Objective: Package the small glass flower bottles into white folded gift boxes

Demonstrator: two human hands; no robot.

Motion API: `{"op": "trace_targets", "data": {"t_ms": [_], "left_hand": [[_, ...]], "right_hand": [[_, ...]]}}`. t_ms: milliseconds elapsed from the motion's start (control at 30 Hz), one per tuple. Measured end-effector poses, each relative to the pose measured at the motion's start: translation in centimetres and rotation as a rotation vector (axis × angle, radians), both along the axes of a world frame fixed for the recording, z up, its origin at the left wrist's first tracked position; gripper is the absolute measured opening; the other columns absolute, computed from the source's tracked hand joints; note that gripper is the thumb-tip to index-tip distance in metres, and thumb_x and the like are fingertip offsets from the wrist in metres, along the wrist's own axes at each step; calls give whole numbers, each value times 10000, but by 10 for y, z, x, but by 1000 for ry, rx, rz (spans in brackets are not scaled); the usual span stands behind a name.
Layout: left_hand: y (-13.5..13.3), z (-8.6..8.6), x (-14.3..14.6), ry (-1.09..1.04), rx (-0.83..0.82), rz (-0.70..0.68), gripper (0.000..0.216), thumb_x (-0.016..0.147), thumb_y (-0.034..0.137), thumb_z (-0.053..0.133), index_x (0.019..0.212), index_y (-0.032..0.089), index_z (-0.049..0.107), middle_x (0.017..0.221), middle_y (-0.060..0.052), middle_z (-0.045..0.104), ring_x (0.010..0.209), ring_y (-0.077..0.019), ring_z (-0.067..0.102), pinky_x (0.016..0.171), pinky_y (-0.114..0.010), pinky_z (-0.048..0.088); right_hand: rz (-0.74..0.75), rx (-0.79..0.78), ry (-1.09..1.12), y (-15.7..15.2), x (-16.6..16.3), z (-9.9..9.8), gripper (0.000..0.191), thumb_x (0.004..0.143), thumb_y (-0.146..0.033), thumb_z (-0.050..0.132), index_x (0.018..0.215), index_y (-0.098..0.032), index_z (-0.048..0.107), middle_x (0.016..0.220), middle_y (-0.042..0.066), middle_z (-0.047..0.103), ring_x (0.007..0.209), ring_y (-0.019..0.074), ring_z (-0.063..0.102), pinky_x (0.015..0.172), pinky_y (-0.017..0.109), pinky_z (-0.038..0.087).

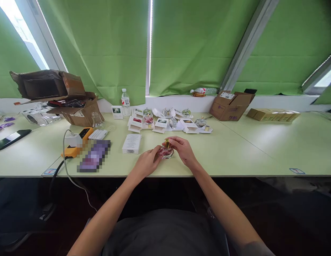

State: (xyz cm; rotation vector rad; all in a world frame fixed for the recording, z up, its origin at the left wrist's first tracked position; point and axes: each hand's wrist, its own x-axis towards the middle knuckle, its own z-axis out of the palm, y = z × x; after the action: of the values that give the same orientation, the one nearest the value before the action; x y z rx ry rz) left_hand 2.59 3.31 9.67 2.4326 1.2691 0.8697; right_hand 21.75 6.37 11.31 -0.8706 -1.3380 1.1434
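In the head view, a round glass perfume bottle [166,153] with pink inside stands upright near the front of the table. My left hand [148,161] is closed around its left side. My right hand [182,149] pinches the gold cap [167,143] at the bottle's neck. Whether the cap sits fully on the neck, I cannot tell. Left of my hands lies a closed white box [132,143] with print and a barcode. Behind them, several round glass bottles lie in opened white boxes, among them a pink one [148,120] and a clear one [200,123].
At the left are a blurred purple item [94,156], an orange power strip [86,133] with a cable, a phone [12,139] and stacked cardboard boxes [82,110]. A water bottle [125,103] stands at the back. Another cardboard box [230,106] and yellowish boxes [273,114] sit back right.
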Motion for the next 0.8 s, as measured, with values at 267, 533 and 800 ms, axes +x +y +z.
{"op": "trace_targets", "data": {"t_ms": [267, 533, 800], "left_hand": [[1, -2, 0, -21, 11, -7, 388, 960, 351, 437, 1338, 263, 429, 1134, -73, 680, 972, -253, 650, 752, -310, 475], [0, -1, 2, 4, 16, 4, 388, 959, 355, 435, 1336, 260, 435, 1131, -79, 685, 960, -259, 660, 737, -312, 480], [-1, -3, 3, 1, 30, 19, 392, 957, 353, 437, 1338, 261, 444, 1139, -74, 685, 970, -256, 661, 758, -314, 483]], "right_hand": [[-2, 9, 19, -6, -3, 4, 301, 774, -442, 697, 918, -178, 705, 882, 79, 739, 834, 221, 675, 759, 344, 523], [7, 36, -3, -5, -2, 3, 310, 767, -449, 700, 918, -179, 708, 865, 65, 730, 846, 211, 665, 799, 349, 514], [-12, 88, -106, -8, 1, 6, 337, 786, -484, 659, 933, -182, 688, 898, 61, 717, 835, 195, 645, 772, 324, 508]]}}
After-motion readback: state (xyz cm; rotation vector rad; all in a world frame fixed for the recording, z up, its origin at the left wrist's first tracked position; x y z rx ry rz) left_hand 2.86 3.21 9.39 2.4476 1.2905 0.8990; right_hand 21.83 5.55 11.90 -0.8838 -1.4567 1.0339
